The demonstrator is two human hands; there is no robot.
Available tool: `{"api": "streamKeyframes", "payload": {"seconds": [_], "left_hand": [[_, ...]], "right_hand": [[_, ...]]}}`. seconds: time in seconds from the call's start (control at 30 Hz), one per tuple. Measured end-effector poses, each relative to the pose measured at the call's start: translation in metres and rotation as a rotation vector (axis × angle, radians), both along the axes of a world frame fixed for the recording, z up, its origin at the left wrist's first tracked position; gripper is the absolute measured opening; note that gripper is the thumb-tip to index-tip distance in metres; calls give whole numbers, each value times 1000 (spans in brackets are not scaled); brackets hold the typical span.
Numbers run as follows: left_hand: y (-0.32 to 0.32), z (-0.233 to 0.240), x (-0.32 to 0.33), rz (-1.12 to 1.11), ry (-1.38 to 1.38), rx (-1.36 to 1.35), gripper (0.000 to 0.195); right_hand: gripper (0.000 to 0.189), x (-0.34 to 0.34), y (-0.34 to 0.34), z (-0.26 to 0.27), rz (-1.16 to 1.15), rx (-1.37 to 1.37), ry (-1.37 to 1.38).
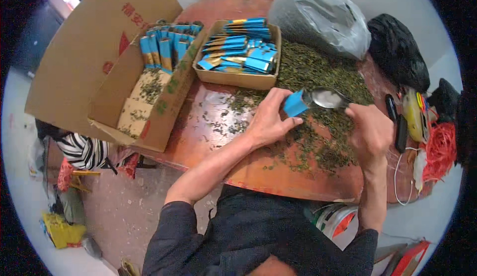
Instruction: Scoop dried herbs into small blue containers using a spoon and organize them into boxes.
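Note:
My left hand [274,117] holds a small blue packet [295,104] above the table, its dark open end turned to the right. In my right hand [370,130] is a metal spoon [328,97], its bowl right beside the packet's mouth. Dried tea leaves [320,71] lie in a heap behind and under the hands, thinning towards the table's front edge. Many flat blue and gold packets [231,47] fill a small cardboard box [236,79] behind my left hand. Filled-looking blue packets [166,50] stand upright at the back of a larger carton on the left.
The large open carton [169,108] has loose leaves on its bottom. A clear plastic bag [324,19] and a black bag [398,50] sit at the back right. Red plastic strands [439,149], a white cord [398,179] and a black object [401,134] lie on the red-brown table [261,175].

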State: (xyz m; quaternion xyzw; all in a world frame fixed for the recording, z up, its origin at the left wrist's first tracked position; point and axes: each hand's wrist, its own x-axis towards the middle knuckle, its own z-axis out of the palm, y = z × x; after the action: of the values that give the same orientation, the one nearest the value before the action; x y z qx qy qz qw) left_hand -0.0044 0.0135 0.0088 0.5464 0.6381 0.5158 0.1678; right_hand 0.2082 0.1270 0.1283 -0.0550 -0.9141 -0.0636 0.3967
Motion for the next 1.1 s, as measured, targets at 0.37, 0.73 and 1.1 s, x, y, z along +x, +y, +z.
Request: {"api": "streamKeyframes", "payload": {"seconds": [0.37, 0.73, 1.1], "left_hand": [[-29, 76, -30, -90, -372, 86, 63], [-97, 159, -120, 275, -105, 99, 38], [-112, 117, -251, 474, 55, -122, 49]], "right_hand": [[6, 49, 19, -45, -212, -203, 148], [9, 59, 24, -79, -281, -257, 169], [5, 54, 25, -98, -288, -445, 128]]}}
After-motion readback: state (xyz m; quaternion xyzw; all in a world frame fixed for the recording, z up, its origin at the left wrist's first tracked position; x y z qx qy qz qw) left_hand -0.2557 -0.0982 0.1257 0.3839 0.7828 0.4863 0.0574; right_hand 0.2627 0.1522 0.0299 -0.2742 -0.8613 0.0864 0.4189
